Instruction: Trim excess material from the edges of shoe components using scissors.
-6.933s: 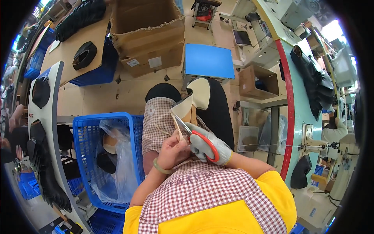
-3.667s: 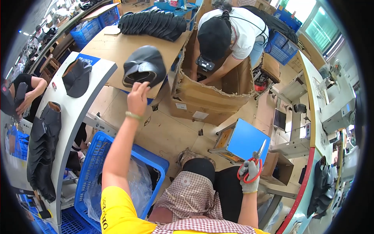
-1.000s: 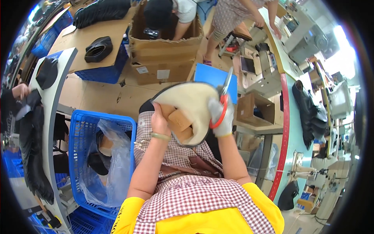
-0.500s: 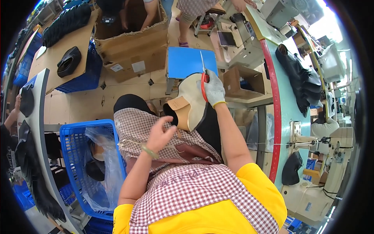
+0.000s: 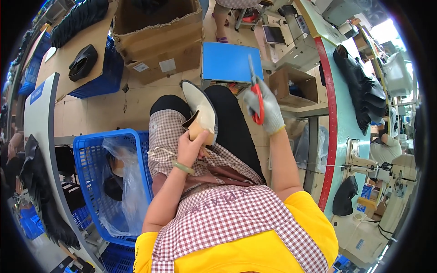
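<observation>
My bare left hand (image 5: pixel 187 149) is closed around the tan heel end of a shoe upper (image 5: pixel 203 103) with a pale lining and dark outer edge. The upper is tilted above my lap, its wide end pointing away from me. In my gloved right hand (image 5: pixel 269 113) I grip red-handled scissors (image 5: pixel 258 100), their blades pointing away and slightly blurred. The scissors are apart from the upper, to its right. A checked apron (image 5: pixel 218 211) covers my front and part of my lap.
A blue-topped stool (image 5: pixel 232 61) stands ahead. On my left is a blue basket (image 5: pixel 82 182) holding plastic and dark uppers. A large cardboard box (image 5: pixel 159 54) is far left. The red-edged bench (image 5: pixel 328 136) on my right carries black uppers (image 5: pixel 362 91) and a sewing machine (image 5: pixel 357 157).
My left hand has closed on the upper, which has turned and shifted left. My right hand has moved off it to the right with the scissors. The person's arms have left the cardboard box.
</observation>
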Tool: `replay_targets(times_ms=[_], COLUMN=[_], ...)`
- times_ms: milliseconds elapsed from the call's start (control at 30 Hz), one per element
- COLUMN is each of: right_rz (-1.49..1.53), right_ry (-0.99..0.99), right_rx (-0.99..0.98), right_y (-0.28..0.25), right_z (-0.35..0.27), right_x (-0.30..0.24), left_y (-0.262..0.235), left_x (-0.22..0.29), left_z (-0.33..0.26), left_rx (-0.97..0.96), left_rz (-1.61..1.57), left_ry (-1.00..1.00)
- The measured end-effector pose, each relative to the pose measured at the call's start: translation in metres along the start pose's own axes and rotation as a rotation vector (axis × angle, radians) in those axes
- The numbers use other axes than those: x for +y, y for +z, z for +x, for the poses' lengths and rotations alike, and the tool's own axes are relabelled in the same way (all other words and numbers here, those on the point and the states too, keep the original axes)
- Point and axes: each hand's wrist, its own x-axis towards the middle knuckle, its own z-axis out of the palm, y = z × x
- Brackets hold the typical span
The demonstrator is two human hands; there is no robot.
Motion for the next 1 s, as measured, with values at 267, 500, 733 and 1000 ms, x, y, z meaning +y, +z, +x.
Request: replay_targets(times_ms=[267,500,733,1000], right_rz=[0.213,0.462,0.519,0.607], right_ry=[0.350,0.503,0.624,0.624], right_rx=[-0.441,-0.675,-0.782,-0.747], right_y=[-0.016,-0.029,-0.024,-0.033], right_z=[-0.083,-0.101,-0.092,-0.088], right_x=[0.019,0.049,0.052,0.065], left_y=[0.007,-0.005,-0.008,0.003], left_x=[0.042,0.037,0.026,0.039], left_z=[-0.022,-0.006,-0.008,-0.014], left_rx=[0.387,0.014,0.112,0.059], left_rz=[0.981,1.079,1.015,0.942], left_ry=[0.641,1.097,1.154,1.001])
